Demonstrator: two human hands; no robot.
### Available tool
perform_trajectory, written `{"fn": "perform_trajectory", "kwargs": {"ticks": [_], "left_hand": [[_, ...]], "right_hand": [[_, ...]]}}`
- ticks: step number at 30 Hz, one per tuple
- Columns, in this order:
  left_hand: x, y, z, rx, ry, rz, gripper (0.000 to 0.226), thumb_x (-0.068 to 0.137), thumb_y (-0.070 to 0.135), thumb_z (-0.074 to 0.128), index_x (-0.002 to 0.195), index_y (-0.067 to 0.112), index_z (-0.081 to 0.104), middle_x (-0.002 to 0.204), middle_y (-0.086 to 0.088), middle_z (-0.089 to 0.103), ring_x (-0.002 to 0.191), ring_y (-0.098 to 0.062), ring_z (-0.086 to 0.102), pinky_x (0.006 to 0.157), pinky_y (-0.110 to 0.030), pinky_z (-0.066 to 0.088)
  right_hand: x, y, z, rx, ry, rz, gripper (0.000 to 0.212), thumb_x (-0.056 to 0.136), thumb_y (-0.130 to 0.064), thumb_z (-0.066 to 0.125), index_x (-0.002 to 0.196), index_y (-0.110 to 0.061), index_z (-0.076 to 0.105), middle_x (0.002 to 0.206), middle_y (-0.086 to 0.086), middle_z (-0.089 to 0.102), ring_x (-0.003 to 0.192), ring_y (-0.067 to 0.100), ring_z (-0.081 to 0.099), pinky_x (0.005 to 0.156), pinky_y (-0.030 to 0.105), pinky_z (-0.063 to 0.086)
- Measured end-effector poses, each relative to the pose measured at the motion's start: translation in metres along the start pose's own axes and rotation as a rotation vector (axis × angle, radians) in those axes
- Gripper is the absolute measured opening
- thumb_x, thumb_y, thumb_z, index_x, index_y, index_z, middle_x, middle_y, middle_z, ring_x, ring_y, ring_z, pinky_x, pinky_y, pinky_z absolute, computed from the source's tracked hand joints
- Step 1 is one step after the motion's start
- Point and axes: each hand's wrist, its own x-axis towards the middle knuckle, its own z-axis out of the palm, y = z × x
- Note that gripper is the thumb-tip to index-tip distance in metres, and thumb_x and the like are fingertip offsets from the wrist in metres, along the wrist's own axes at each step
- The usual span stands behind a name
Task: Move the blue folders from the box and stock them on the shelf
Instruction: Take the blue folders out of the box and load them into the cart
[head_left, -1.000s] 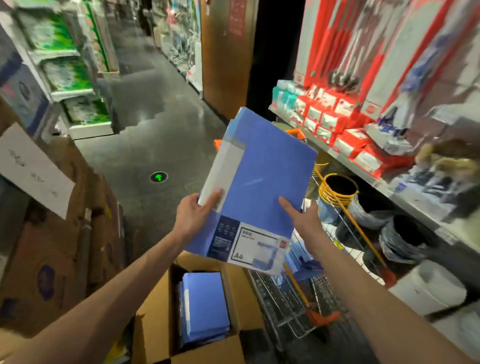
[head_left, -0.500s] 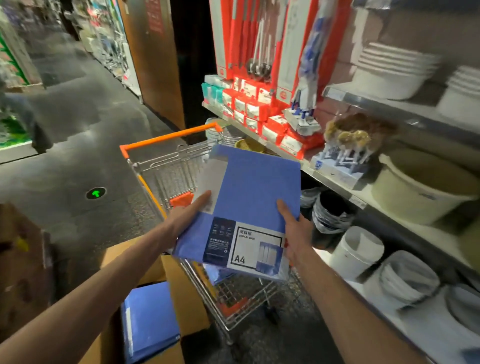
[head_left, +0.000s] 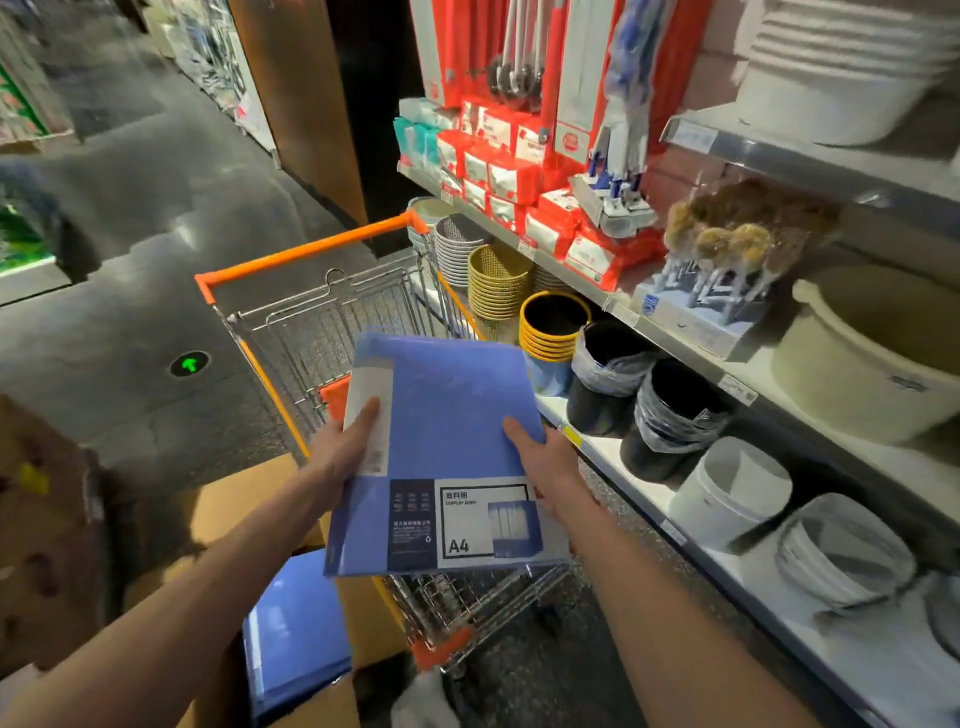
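Shop aisle: stocked shelves (head_left: 613, 447), trolley (head_left: 332, 312).

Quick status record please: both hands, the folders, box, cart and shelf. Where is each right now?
left hand: grips the left edge of the held folders, thumb on top
right hand: grips their right edge
held folders: blue, A4 label up, above the cart, not on the shelf
box: open, lower left
boxed folders: blue, lying inside the box
cart: wire, orange handle, between box and shelf
shelf: right side, holds bins
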Motion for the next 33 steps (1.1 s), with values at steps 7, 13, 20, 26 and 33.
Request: {"fn": "perform_trajectory", "kwargs": {"ticks": [7,13,20,26,33], "left_hand": [[0.125,-0.026,0.015,0.06,0.222,-0.002,0.064,0.093,0.06,0.059,0.116,0.002,0.066,0.108,-0.017,0.071,0.092,-0.033,0.068,0.076,-0.04,0.052],[0.22,-0.052,0.056,0.214,0.282,-0.112,0.066,0.105,0.052,0.038,0.123,-0.008,0.059,0.125,-0.031,0.062,0.119,-0.046,0.058,0.094,-0.043,0.045],[0.28,-0.09,0.112,0.287,0.277,-0.245,0.067,0.106,0.051,0.032,0.137,-0.006,0.045,0.135,-0.031,0.056,0.124,-0.047,0.054,0.103,-0.045,0.042],[0.332,-0.122,0.115,0.713,-0.163,-0.086,0.099,0.091,0.08,0.017,0.089,-0.004,0.07,0.08,-0.021,0.074,0.082,-0.035,0.071,0.083,-0.042,0.057],[0.343,-0.104,0.107,1.078,-0.34,0.025,0.071,0.103,0.054,0.033,0.075,0.0,0.07,0.07,-0.016,0.072,0.077,-0.032,0.073,0.081,-0.038,0.058]], "right_hand": [[0.082,0.0,0.045,-0.402,-0.075,0.03,0.044,0.102,-0.038,0.047,0.133,-0.007,0.048,0.126,0.014,0.058,0.1,0.025,0.061,0.088,0.036,0.046],[0.145,0.001,0.067,-0.609,-0.1,0.092,0.04,0.105,-0.037,0.04,0.123,-0.005,0.057,0.119,0.013,0.063,0.103,0.025,0.057,0.083,0.033,0.04],[0.194,0.023,0.084,-0.654,-0.167,0.189,0.044,0.106,-0.041,0.033,0.103,-0.007,0.06,0.107,0.017,0.065,0.098,0.027,0.06,0.078,0.034,0.043],[0.21,0.037,0.089,-0.673,-0.181,0.217,0.045,0.106,-0.042,0.031,0.1,-0.007,0.059,0.102,0.013,0.064,0.098,0.029,0.06,0.083,0.039,0.045],[0.198,0.039,0.088,-0.676,-0.206,0.263,0.044,0.106,-0.039,0.035,0.124,-0.006,0.058,0.116,0.01,0.064,0.098,0.02,0.056,0.084,0.032,0.045]]}}
